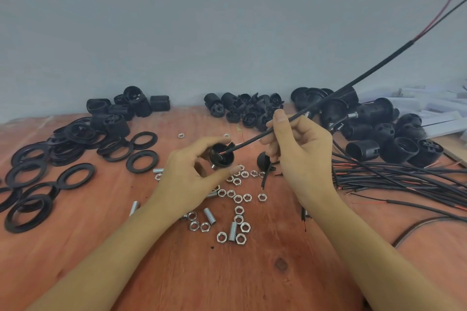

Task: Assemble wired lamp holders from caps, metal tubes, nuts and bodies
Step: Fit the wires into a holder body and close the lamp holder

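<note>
Two bare forearms reach in from the bottom edge over the reddish wooden tabletop. The left hand is raised above it, thumb and fingers curled round a black cap whose open side faces up and right. A bit of silver metal shows at the cap's lower edge. The right hand pinches a black braided cable between thumb and forefinger. The cable slants from the cap's mouth to the upper right, where it splits into a red and a black lead. Below the hands lie nuts and threaded metal tubes. Black rings lie left, and lamp holder bodies and a cable bundle lie right.
</note>
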